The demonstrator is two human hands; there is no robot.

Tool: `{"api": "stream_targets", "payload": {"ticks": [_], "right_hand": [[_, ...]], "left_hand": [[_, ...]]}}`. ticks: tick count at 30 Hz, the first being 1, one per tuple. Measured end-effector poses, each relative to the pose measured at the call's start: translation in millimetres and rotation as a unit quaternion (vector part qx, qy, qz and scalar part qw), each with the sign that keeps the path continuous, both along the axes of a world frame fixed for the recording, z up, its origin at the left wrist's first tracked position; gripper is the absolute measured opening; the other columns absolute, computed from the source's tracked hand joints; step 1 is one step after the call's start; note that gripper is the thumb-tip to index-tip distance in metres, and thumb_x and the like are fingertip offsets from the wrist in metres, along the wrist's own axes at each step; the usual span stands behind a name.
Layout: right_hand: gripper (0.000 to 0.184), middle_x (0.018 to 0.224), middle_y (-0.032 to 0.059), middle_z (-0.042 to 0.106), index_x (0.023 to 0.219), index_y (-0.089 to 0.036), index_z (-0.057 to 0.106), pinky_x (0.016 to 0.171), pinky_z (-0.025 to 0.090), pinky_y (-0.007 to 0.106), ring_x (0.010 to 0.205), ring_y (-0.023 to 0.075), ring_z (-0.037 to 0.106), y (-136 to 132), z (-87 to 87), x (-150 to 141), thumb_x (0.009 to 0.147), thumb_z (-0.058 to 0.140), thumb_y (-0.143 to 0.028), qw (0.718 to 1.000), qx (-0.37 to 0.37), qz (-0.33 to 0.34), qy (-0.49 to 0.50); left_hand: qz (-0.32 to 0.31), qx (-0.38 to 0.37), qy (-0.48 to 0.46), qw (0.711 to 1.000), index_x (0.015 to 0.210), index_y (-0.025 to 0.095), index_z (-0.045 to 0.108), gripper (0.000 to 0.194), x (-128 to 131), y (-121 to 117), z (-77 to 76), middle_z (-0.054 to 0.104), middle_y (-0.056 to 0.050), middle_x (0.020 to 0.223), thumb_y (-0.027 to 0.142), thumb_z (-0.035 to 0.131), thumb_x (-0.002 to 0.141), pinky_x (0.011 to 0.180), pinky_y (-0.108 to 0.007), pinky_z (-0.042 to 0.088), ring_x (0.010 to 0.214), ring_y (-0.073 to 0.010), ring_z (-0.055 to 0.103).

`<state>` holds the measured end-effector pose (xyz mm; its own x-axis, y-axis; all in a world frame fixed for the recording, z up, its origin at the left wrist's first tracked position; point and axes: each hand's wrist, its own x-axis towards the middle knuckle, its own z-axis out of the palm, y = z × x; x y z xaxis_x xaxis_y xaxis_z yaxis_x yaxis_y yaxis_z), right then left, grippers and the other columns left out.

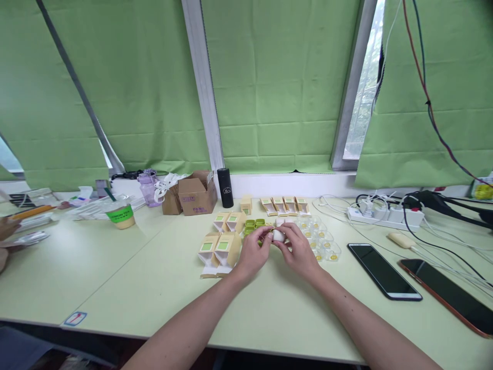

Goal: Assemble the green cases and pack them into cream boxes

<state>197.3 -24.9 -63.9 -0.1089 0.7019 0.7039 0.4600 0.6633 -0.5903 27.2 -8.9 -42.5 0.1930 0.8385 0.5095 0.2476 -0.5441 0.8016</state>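
Observation:
Between the fingertips of both hands is a small white rounded piece (278, 236), with a thin dark green edge at its upper left. My left hand (252, 253) pinches it from the left, my right hand (299, 250) from the right; the fingers hide part of it. Just behind my left hand stand small green square cups (254, 224). Clear plastic cups with yellow spots (321, 237) lie right of my right hand. Pale pink-white pieces (284, 221) show behind the fingers. Small opened cardboard boxes with green labels (221, 246) stand left of my left hand.
More opened boxes (285, 206) line the back, near a black bottle (225, 188) and a brown carton (198, 195). Two phones (385, 271), a power strip (385, 216) and cables lie right. A drink cup (120, 213) stands left; another person's hand (7, 228) is at the far left.

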Motion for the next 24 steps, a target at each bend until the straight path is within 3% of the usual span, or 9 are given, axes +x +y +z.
{"api": "stream_targets", "payload": {"ticks": [4, 9, 15, 24], "right_hand": [[0.031, 0.124, 0.01, 0.056, 0.119, -0.026, 0.066, 0.066, 0.069, 0.037, 0.085, 0.0201, 0.068, 1.3, 0.8, 0.8, 0.095, 0.068, -0.045, 0.987, -0.081, 0.055, 0.125], [0.042, 0.113, 0.0061, 0.063, 0.111, -0.024, 0.066, 0.069, 0.068, 0.038, 0.085, 0.0198, 0.069, 3.1, 2.4, -0.3, 0.085, 0.077, -0.055, 0.951, -0.173, 0.115, 0.23], [0.043, 0.098, 0.0073, 0.07, 0.105, -0.021, 0.072, 0.06, 0.06, 0.03, 0.088, 0.0221, 0.066, 4.2, 6.0, -1.1, 0.083, 0.077, -0.058, 0.957, -0.163, 0.073, 0.23], [0.051, 0.094, 0.0068, 0.075, 0.101, -0.02, 0.072, 0.076, 0.064, 0.039, 0.084, 0.0228, 0.071, 7.7, 9.1, -4.8, 0.074, 0.085, -0.062, 0.923, -0.187, 0.084, 0.327]], "left_hand": [[-0.025, 0.021, 0.013, 0.999, 0.127, 0.019, 0.072, 0.037, -5.4, -1.0, 1.0, 0.073, -0.014, 0.126, 0.032, 0.069, 0.092, 0.103, -0.042, 0.053, 0.118, -0.0279, 0.067], [-0.067, -0.044, -0.018, 0.997, 0.13, 0.018, 0.069, 0.046, -2.7, 0.9, 2.2, 0.072, -0.015, 0.13, 0.038, 0.076, 0.089, 0.1, -0.042, 0.054, 0.114, -0.0281, 0.068], [-0.049, -0.067, -0.034, 0.996, 0.124, 0.016, 0.071, 0.043, 1.0, 2.4, 3.5, 0.074, -0.015, 0.125, 0.039, 0.076, 0.089, 0.093, -0.038, 0.057, 0.108, -0.0262, 0.071], [-0.023, -0.072, -0.067, 0.995, 0.121, 0.014, 0.073, 0.041, 1.4, 8.2, -4.0, 0.076, -0.016, 0.12, 0.04, 0.077, 0.088, 0.084, -0.035, 0.06, 0.102, -0.0249, 0.073]]}}
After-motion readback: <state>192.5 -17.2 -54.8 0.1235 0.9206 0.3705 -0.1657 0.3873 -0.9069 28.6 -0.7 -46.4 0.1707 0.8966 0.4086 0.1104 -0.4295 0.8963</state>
